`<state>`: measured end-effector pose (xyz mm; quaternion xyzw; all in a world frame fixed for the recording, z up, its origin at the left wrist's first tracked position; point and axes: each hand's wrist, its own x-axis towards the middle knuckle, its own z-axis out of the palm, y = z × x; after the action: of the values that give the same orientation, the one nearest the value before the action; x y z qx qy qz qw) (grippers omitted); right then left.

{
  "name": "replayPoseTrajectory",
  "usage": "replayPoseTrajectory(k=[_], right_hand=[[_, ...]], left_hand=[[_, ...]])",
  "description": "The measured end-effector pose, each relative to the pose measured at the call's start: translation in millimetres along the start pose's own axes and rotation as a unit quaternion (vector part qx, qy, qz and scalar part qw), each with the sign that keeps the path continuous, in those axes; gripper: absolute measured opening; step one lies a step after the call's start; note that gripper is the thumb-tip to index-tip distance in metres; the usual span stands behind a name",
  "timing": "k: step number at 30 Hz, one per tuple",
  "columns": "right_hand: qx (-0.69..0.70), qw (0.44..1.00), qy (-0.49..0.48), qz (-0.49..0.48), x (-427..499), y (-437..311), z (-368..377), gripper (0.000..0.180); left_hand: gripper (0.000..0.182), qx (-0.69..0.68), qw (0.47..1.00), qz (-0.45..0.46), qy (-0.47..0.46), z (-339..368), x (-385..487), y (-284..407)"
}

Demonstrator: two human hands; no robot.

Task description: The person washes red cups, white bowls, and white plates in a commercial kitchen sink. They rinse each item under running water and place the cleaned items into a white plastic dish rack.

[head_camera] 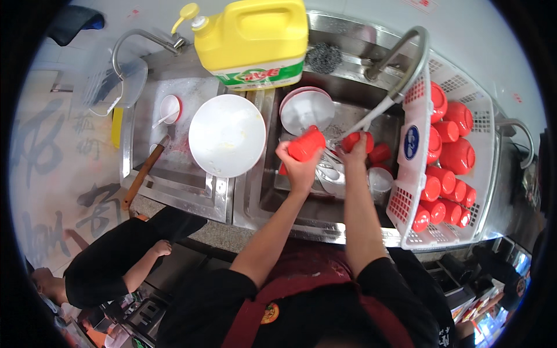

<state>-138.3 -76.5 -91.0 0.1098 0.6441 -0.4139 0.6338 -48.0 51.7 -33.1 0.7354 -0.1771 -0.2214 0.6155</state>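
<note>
Over the right-hand sink basin (278, 204), my left hand (299, 168) grips a red cup (307, 144) tilted on its side. My right hand (356, 155) holds another red cup (364, 140) near the lower end of the hose faucet (398, 89). Below my hands lie several spoons (328, 174), partly covered by my wrists. White bowls with red outsides (307, 114) sit stacked at the back of the basin. To the right of my right hand are a red cup (380, 153) and a white-lined cup (380, 179).
A white plastic basket (412, 169) with upturned red cups (457, 156) stands on the right. Left are a large white bowl (227, 135), a soapy basin (152, 93) and a wooden handle (141, 178). Behind are a yellow detergent jug (256, 41) and steel wool (324, 57). Another person (109, 261) stands left.
</note>
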Motion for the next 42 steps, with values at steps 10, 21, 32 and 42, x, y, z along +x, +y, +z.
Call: replayPoseTrajectory(k=[10, 21, 32, 42], right_hand=[[-0.368, 0.813, -0.304, -0.333, -33.7, 13.4, -38.5, 0.082], [-0.377, 0.734, -0.282, -0.489, -67.4, -25.5, 42.2, 0.065], [-0.300, 0.898, -0.224, -0.230, -79.6, -24.0, -116.4, 0.069], [-0.358, 0.739, -0.357, -0.444, -56.8, 2.3, 11.7, 0.078]], left_hand=[[0.063, 0.415, 0.807, -0.045, -0.418, -57.6, -16.0, -83.8], [0.061, 0.452, 0.721, 0.146, -0.504, -0.6, 18.0, -73.1], [0.120, 0.534, 0.480, 0.297, -0.630, 46.9, 18.5, -155.0], [0.063, 0.330, 0.564, 0.213, -0.727, 1.5, -23.9, -193.4]])
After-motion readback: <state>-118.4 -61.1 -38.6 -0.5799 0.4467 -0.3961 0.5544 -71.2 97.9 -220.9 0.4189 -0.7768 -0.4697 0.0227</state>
